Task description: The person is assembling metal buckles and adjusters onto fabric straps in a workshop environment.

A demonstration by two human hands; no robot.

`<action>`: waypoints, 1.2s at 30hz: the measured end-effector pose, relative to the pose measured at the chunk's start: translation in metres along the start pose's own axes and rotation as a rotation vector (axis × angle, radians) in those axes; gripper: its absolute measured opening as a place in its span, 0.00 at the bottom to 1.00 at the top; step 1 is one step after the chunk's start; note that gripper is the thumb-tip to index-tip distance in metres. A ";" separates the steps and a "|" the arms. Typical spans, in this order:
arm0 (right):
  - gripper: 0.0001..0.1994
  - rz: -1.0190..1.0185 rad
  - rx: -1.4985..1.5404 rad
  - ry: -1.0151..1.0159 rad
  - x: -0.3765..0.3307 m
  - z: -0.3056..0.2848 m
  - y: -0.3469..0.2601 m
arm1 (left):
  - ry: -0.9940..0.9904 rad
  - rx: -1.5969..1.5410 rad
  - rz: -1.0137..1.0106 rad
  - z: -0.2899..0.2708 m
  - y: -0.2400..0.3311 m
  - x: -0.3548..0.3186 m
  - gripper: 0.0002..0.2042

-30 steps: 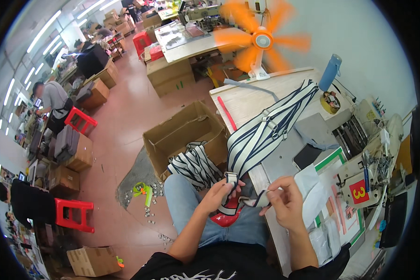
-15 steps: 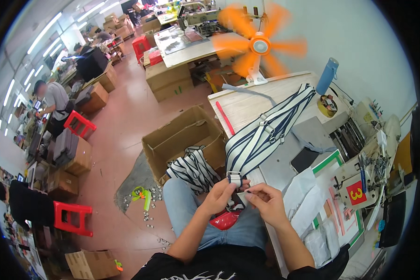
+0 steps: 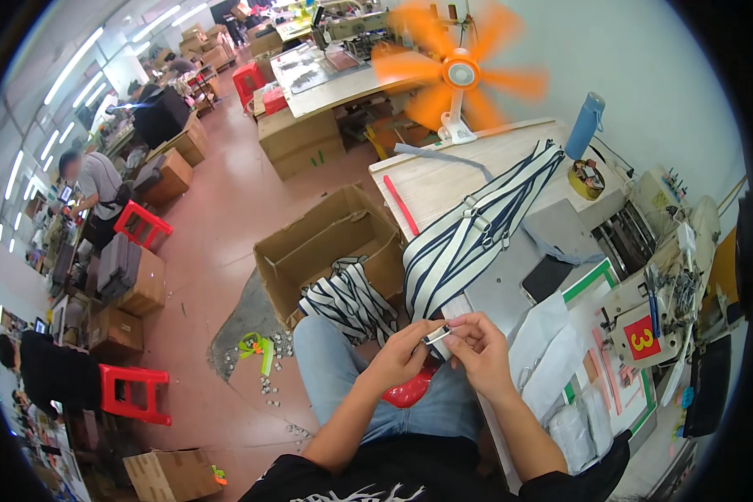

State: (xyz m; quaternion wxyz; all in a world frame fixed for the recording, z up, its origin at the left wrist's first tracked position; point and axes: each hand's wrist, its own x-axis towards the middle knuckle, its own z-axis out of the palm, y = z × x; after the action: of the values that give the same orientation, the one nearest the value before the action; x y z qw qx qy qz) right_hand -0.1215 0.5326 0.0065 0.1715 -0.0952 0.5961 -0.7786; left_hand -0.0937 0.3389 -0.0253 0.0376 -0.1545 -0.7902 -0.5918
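Fingers of both my left hand (image 3: pixel 400 361) and right hand (image 3: pixel 481 351) pinch together on a small metal slider buckle (image 3: pixel 437 336) at the navy-and-white striped webbing strap's (image 3: pixel 468 238) end, above my lap — I'd keep the strap flat, untwisted.

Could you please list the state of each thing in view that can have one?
left hand: pinching a small metal buckle
right hand: pinching the same buckle
striped straps: draped off the table edge
cardboard box: open, straps spilling out
orange fan: spinning
sewing machine: unattended
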 end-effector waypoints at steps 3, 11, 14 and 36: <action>0.12 -0.021 0.027 -0.037 -0.004 0.006 0.000 | 0.064 0.031 0.107 0.005 -0.010 -0.001 0.24; 0.09 -0.088 -0.084 -0.069 -0.004 -0.004 0.009 | 0.176 0.190 0.204 0.001 -0.002 0.000 0.29; 0.08 -0.096 -0.028 -0.097 -0.004 -0.008 0.015 | 0.086 -0.099 0.060 -0.014 -0.005 -0.008 0.24; 0.10 -0.315 -0.640 0.143 -0.006 0.003 0.000 | 0.083 -0.423 -0.370 -0.004 0.005 -0.011 0.12</action>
State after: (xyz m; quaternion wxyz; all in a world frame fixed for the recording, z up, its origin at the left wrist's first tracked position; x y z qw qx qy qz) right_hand -0.1148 0.5325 0.0074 -0.0313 -0.1798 0.7981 -0.5742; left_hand -0.0820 0.3344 -0.0218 -0.0719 0.0125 -0.6619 -0.7461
